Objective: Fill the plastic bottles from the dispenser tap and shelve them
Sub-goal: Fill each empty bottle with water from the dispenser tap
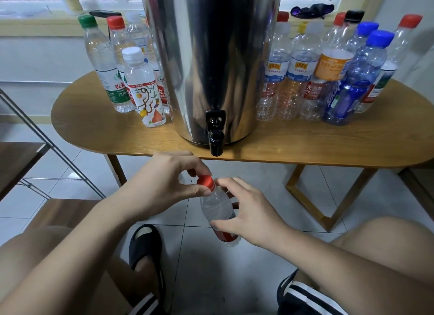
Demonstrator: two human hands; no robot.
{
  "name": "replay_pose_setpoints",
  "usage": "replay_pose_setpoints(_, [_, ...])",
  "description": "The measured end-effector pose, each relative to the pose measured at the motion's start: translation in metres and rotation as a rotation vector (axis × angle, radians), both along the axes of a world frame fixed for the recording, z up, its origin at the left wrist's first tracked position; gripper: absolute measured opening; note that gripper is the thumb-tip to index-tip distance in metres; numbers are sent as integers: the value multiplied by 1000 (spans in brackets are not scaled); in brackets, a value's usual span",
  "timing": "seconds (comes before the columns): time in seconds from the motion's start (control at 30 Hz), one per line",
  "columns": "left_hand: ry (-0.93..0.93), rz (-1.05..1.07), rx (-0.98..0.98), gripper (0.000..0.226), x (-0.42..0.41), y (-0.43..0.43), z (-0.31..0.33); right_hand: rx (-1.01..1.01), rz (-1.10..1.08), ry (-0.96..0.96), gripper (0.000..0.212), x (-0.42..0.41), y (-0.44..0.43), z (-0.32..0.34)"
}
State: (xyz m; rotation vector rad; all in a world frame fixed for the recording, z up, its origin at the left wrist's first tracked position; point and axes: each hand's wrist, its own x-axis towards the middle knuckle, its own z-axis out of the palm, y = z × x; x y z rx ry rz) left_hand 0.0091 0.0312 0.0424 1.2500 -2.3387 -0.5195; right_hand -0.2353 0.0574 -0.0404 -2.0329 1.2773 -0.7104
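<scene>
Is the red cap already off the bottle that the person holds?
No: the red cap sits on the bottle, pinched by the left hand, while the right hand grips the bottle's body.

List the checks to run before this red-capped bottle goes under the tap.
1. Cap removed: not ok. The red cap sits on the bottle; the left hand pinches it.
2. Bottle secured: ok. The right hand grips its body.
3. Bottle upright: not ok. It is tilted.
4. Flow off: ok. No water shows at the tap.
5. Space under the tap: ok. Nothing lies between it and the cap.
6. Bottle empty: cannot tell.
</scene>
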Motion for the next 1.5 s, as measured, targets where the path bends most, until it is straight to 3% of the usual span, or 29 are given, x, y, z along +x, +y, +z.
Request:
replay_pose_setpoints(0.13, [-10, -95, 51, 35, 1, 1, 3, 2, 4, -2, 73, -1, -1, 0])
replay_pose_setpoints(0.27, [-23, 33, -32, 46, -4, 5, -3, -6, 7, 8, 71, 1, -1, 1])
replay_pose_setpoints(0.4, [-71, 62, -117, 45, -10, 5, -6, 1, 14, 1, 70, 3, -2, 1])
replay_pose_setpoints(0.6, [-55, 3, -19, 22, -10, 3, -3, -17, 0, 38, 74, 2, -3, -1])
replay_pose_setpoints(0.8, [2, -100, 15, 32, -11, 2, -3, -27, -24, 50, 67, 0, -5, -1])
replay_pose_setpoints(1.13, [-57, 93, -81, 49, -13, 4, -4, -4, -19, 33, 72, 1, -4, 0])
replay_pose_setpoints(1.3, [-52, 54, -28, 21, -16, 3, -5, -23, -43, 81, 74, 0, -4, 1])
replay_pose_setpoints(1.5, [-52, 44, -48, 23, -18, 2, -9, -19, -83, 89, 76, -1, -4, 2])
